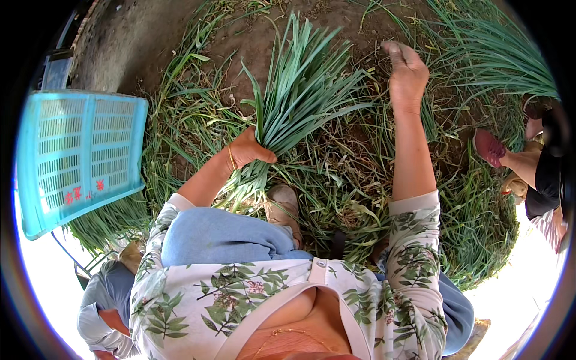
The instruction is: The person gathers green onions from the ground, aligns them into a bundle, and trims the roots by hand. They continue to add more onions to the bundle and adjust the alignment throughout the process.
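A thick bunch of long green leafy stalks (299, 94), like garlic greens or scallions, is gripped near its lower part by my left hand (252, 148). Its leaves fan out away from me, and its pale root ends point back toward my knee, beside a brown shoe (284, 207). My right hand (407, 67) is raised to the right of the leaf tips, apart from the bunch, with thumb and fingers pinched together. Whether something thin is between those fingertips cannot be told.
A light-blue slotted plastic crate (85, 157) stands tilted at the left. Loose leaves and stalks (351, 180) litter the soil. More long green stalks (504, 58) lie at the upper right. Another person's maroon shoe (488, 147) is at the right; a bent-over person (105, 306) is at the lower left.
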### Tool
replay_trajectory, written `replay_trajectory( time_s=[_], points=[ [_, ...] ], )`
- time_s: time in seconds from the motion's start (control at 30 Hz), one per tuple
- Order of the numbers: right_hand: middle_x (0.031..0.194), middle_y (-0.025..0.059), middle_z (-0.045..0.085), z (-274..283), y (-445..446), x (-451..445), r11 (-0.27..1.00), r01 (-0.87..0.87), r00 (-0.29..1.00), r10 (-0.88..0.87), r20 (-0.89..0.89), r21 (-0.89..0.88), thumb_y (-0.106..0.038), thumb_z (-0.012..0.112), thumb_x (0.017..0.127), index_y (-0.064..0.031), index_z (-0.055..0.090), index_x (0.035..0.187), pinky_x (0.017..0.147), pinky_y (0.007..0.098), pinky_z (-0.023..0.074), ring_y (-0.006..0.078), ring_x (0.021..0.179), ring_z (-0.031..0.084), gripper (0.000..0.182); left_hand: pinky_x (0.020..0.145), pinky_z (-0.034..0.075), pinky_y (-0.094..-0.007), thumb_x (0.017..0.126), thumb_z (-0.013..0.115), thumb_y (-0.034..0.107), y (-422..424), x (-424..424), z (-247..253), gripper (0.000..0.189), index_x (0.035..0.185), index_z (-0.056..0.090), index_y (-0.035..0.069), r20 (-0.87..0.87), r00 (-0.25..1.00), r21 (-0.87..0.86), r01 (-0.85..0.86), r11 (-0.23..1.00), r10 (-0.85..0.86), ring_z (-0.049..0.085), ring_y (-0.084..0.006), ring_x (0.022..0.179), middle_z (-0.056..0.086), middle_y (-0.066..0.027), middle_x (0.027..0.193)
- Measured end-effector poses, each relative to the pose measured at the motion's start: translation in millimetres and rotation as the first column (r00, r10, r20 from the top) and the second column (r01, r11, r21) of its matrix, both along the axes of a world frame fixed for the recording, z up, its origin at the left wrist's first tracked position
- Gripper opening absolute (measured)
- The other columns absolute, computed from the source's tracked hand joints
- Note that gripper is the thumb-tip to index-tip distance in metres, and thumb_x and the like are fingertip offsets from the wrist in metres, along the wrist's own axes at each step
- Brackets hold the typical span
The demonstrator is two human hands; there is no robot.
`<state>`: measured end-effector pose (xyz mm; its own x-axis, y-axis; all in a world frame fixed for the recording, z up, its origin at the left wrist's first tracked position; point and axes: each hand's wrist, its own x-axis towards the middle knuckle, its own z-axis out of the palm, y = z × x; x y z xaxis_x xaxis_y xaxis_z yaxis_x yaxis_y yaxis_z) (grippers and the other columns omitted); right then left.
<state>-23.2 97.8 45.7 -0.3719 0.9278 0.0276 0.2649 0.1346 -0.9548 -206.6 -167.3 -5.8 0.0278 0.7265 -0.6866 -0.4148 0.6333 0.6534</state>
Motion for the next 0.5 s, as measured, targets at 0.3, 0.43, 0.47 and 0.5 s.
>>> replay_trajectory(
  time_s=[0.3,0.43,0.47,0.5],
  points=[
    [0.119,0.0025,0.054,-7.4,-17.3,-26.3,0.603,-0.527,0.828,0.205,0.522,0.599,-0.010,0.060,0.078,-0.0058,0.065,0.085,0.103,0.0402,0.0254,0.0235,0.123,0.034,0.010,0.071,0.053,-0.0311,0.054,0.075,-0.010,2.6,6.8,1.9,0.066,0.115,0.051,0.000,-0.033,0.999,-0.082,-0.009,0.997,0.006,0.061,-0.0207,0.085,0.062,-0.0098,0.097],
    [0.110,0.0054,0.060,-13.2,6.9,-9.9,0.864,-0.186,0.935,0.010,0.353,0.468,-0.010,0.060,0.078,-0.0058,0.066,0.081,0.092,0.0347,0.0390,0.0222,0.104,0.052,0.008,0.072,0.051,-0.0322,0.054,0.074,-0.009,0.5,1.8,4.1,0.062,0.112,0.055,0.002,-0.078,0.997,0.004,0.007,1.000,-0.007,0.062,-0.0186,0.082,0.063,-0.0074,0.093],
    [0.107,0.0086,0.061,-13.9,14.3,3.1,0.976,0.027,0.990,-0.055,0.127,0.214,-0.017,0.060,0.080,-0.0035,0.066,0.086,0.092,0.0364,0.0396,0.0232,0.102,0.054,0.016,0.072,0.051,-0.0325,0.054,0.074,-0.008,-1.6,-0.7,7.0,0.061,0.111,0.055,0.003,-0.093,0.996,0.053,-0.010,0.999,0.014,0.062,-0.0181,0.081,0.063,-0.0064,0.093],
    [0.103,0.0118,0.063,-10.6,17.4,12.1,0.979,0.179,0.979,-0.187,-0.077,-0.096,-0.025,0.060,0.082,-0.0012,0.066,0.091,0.093,0.0381,0.0401,0.0241,0.101,0.056,0.026,0.072,0.051,-0.0324,0.054,0.074,-0.008,0.0,-3.1,11.7,0.060,0.110,0.055,0.003,-0.121,0.992,0.051,-0.041,0.998,0.047,0.062,-0.0182,0.080,0.063,-0.0064,0.093]
  ],
)
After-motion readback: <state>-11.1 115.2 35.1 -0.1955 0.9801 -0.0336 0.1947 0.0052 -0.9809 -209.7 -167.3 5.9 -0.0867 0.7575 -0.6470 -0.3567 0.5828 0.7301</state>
